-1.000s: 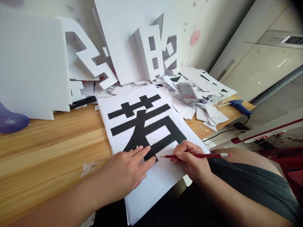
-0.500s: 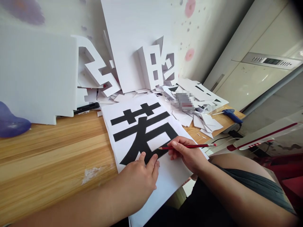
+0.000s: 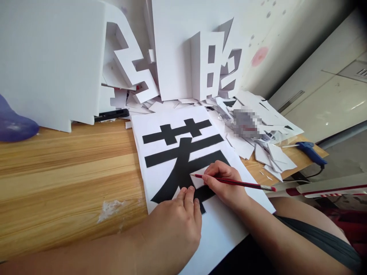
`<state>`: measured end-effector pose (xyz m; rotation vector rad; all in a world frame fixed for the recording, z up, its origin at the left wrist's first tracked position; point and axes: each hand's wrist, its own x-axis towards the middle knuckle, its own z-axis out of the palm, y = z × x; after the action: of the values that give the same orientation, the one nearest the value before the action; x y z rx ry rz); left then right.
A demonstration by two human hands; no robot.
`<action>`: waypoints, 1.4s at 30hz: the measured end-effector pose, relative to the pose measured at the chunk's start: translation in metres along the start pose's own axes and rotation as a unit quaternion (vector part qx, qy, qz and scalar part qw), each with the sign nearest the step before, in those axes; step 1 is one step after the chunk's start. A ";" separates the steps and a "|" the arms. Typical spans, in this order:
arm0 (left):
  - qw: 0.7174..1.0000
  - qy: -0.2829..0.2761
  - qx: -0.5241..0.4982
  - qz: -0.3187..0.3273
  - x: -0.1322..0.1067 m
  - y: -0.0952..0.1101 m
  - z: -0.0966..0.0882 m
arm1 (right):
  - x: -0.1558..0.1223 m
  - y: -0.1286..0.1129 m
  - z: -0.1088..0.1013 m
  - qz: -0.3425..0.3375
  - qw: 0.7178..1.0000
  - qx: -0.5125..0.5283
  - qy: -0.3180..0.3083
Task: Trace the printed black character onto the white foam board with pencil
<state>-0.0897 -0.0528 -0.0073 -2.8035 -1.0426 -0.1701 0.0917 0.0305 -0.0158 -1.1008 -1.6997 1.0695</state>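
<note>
A black cut-out character (image 3: 183,156) lies on a white sheet or board (image 3: 235,225) at the table's front edge. My left hand (image 3: 182,221) rests on the lower part of the character, fingers stretched out and pressing it down. In my right hand (image 3: 226,185) is a red and black pencil (image 3: 248,183), gripped near its point. The pencil tip touches or hovers over the inner left corner of the character's box-shaped opening; which of the two, I cannot tell. The underside of my left palm is hidden.
White three-dimensional characters (image 3: 205,68) stand at the back beside a tall white board (image 3: 172,49). Paper scraps (image 3: 275,156) and a blue glue gun (image 3: 309,151) lie to the right. A purple rounded object (image 3: 17,118) sits at the left on the wooden table (image 3: 71,179).
The pencil tip has moved from the lower edge of the box-shaped opening to its inner left corner. My left fingers have drawn closer together on the character. The camera view has shifted.
</note>
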 end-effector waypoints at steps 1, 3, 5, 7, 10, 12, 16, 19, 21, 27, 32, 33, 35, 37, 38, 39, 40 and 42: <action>1.000 0.004 0.000 0.001 -0.001 0.000 0.001 | -0.001 0.000 0.000 -0.006 1.000 -0.003 -0.002; 1.000 0.013 0.000 -0.001 -0.001 0.002 0.003 | -0.001 -0.001 -0.001 -0.009 1.000 -0.018 -0.006; 1.000 0.028 0.000 -0.001 -0.002 0.002 0.005 | -0.001 -0.003 -0.001 -0.009 0.999 -0.039 -0.007; 0.999 0.034 0.002 0.003 -0.002 0.002 0.005 | -0.001 -0.005 -0.002 -0.009 0.998 -0.058 -0.010; 1.000 0.029 0.005 0.003 0.000 0.001 0.003 | -0.002 -0.007 -0.005 -0.014 0.997 -0.070 -0.026; 1.000 0.025 0.005 0.000 0.001 0.001 0.001 | -0.003 -0.007 -0.007 -0.017 0.997 -0.069 -0.033; 1.000 0.024 0.003 -0.006 0.002 0.001 -0.002 | -0.005 -0.007 -0.010 -0.017 0.998 -0.042 -0.046; 1.000 0.010 0.004 -0.006 0.003 0.002 -0.004 | -0.006 -0.006 -0.012 -0.023 0.998 -0.014 -0.054; 1.000 0.004 0.003 -0.006 0.003 0.002 -0.006 | -0.006 -0.006 -0.013 -0.021 0.998 0.005 -0.058; 1.000 0.005 0.007 -0.006 0.004 0.000 -0.007 | -0.006 -0.004 -0.013 -0.018 0.998 0.033 -0.060; 1.000 0.021 0.009 0.000 0.002 0.000 -0.003 | -0.013 -0.007 -0.019 -0.028 0.996 0.077 -0.020; 1.000 0.021 0.012 0.000 0.001 0.000 -0.002 | -0.017 -0.008 -0.020 -0.032 0.997 0.071 -0.004; 1.000 0.014 0.020 0.002 0.000 0.000 -0.001 | -0.025 -0.011 -0.022 -0.037 0.999 0.025 0.016; 1.000 -0.003 0.028 0.006 0.001 0.000 -0.002 | -0.033 -0.013 -0.020 -0.040 0.998 -0.038 0.014; 0.999 -0.011 0.031 0.009 0.002 0.000 -0.002 | -0.035 -0.014 -0.019 -0.043 0.997 -0.062 0.011; 0.999 -0.015 0.033 0.010 0.002 0.000 -0.004 | -0.038 -0.014 -0.017 -0.050 0.996 -0.079 0.009; 0.999 -0.019 0.034 0.010 0.003 -0.001 -0.005 | -0.039 -0.014 -0.016 -0.059 0.994 -0.089 0.008; 0.999 -0.015 0.034 0.007 0.005 -0.001 -0.007 | -0.039 -0.014 -0.014 -0.080 0.992 -0.098 0.002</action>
<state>-0.0873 -0.0503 0.0007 -2.7599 -1.0148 -0.0880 0.1119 -0.0073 -0.0056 -1.0643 -1.8870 0.8127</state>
